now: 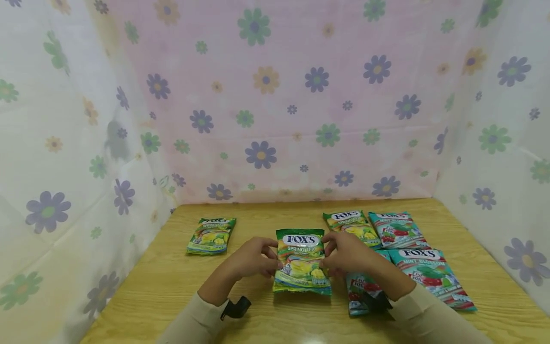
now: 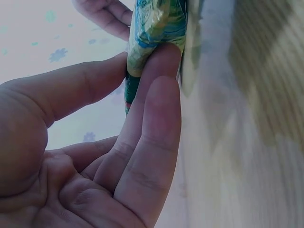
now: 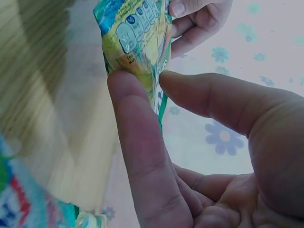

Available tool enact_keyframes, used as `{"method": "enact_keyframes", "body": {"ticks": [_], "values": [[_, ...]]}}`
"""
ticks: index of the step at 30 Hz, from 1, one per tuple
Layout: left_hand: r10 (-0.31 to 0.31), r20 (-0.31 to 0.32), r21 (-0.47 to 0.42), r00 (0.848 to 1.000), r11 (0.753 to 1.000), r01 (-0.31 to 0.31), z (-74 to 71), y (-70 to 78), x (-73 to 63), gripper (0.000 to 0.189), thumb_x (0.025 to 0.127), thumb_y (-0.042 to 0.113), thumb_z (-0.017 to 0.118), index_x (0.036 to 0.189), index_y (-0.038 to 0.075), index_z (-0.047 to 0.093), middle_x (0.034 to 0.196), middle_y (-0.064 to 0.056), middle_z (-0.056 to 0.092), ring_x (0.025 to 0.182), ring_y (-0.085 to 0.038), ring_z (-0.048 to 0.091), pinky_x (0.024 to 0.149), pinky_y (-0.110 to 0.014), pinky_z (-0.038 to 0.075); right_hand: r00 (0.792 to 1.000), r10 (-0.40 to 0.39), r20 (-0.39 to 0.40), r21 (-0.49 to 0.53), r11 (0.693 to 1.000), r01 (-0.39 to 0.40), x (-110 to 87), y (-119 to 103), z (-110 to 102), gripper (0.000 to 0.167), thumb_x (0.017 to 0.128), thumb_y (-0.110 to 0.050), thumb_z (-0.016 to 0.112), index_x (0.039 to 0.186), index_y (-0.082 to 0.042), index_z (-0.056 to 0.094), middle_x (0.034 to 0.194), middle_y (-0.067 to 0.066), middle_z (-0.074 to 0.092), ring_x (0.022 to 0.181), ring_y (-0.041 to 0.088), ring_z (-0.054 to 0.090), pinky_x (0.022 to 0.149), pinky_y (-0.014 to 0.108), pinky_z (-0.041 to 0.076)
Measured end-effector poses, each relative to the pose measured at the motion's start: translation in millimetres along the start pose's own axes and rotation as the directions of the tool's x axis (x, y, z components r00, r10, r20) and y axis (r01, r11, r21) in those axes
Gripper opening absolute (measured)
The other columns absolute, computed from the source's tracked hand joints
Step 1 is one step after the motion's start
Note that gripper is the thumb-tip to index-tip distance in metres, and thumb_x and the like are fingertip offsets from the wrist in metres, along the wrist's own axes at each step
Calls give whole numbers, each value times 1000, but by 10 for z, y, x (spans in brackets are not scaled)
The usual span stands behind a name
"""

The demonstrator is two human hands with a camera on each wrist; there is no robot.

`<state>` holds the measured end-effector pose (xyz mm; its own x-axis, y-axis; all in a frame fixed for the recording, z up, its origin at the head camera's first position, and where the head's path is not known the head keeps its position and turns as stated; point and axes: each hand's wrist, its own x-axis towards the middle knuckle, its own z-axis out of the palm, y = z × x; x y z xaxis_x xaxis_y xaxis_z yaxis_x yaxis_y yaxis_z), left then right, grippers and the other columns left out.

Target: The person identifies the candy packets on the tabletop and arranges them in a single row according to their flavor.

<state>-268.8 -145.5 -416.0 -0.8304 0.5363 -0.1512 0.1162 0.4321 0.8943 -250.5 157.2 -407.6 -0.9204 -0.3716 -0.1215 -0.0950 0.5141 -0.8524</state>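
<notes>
A green and yellow candy bag, labelled Fox's Spring Tea, is held upright between both hands at the middle of the table. On its left edge the left hand pinches it between thumb and fingers. The right hand grips the opposite edge the same way. In the left wrist view the bag shows edge-on, with the thumb on one face and fingertips on the other. The right wrist view shows the bag's printed face between thumb and forefinger.
Another Spring Tea bag lies at the back left of the wooden table. To the right lie one more Spring Tea bag and several teal Mint Blossom bags, partly under the right forearm. Flowered cloth encloses the back and sides.
</notes>
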Motion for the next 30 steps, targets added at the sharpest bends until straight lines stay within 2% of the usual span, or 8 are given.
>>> {"method": "enact_keyframes", "body": {"ticks": [6, 12, 18, 26, 30], "values": [[-2, -65, 5, 998, 1000, 2, -70, 46, -27, 70, 94, 18, 78, 153, -2, 46, 107, -13, 69, 79, -25, 74, 75, -45, 65, 999, -7, -44, -21, 1000, 6, 71, -86, 12, 68, 88, -12, 83, 147, 1, 51, 109, 11, 66, 69, 24, 73, 63, 42, 64], [4, -123, 23, 992, 1000, -2, -151, 86, -21, 67, 95, 19, 77, 153, 1, 48, 109, -13, 68, 80, -23, 73, 78, -47, 65, 997, 2, -82, -14, 1000, -3, 141, -191, 12, 65, 89, -11, 83, 146, -3, 53, 108, 10, 65, 70, 23, 73, 66, 43, 65], [14, -167, 4, 986, 1000, -13, -252, 105, -49, 64, 96, 17, 75, 152, 0, 48, 115, -16, 66, 82, -23, 72, 80, -49, 64, 995, -17, -94, -9, 1000, 16, 205, -273, 34, 61, 90, -11, 81, 145, -4, 54, 107, 10, 64, 71, 23, 73, 68, 45, 64], [12, -236, 36, 972, 999, -3, -364, 106, -90, 55, 98, 19, 74, 147, 3, 56, 118, -15, 67, 86, -19, 72, 81, -44, 64, 992, -42, -115, -5, 999, 42, 325, -334, 123, 60, 90, -10, 81, 144, -5, 55, 105, 8, 64, 70, 22, 72, 70, 46, 64], [3, -281, 53, 960, 999, 12, -398, 96, -91, 50, 98, 18, 74, 144, 6, 60, 117, -12, 69, 89, -18, 72, 84, -45, 64, 989, -49, -140, -34, 998, 45, 352, -399, 169, 60, 90, -10, 81, 144, -6, 56, 107, 6, 65, 72, 22, 73, 69, 44, 64]]}}
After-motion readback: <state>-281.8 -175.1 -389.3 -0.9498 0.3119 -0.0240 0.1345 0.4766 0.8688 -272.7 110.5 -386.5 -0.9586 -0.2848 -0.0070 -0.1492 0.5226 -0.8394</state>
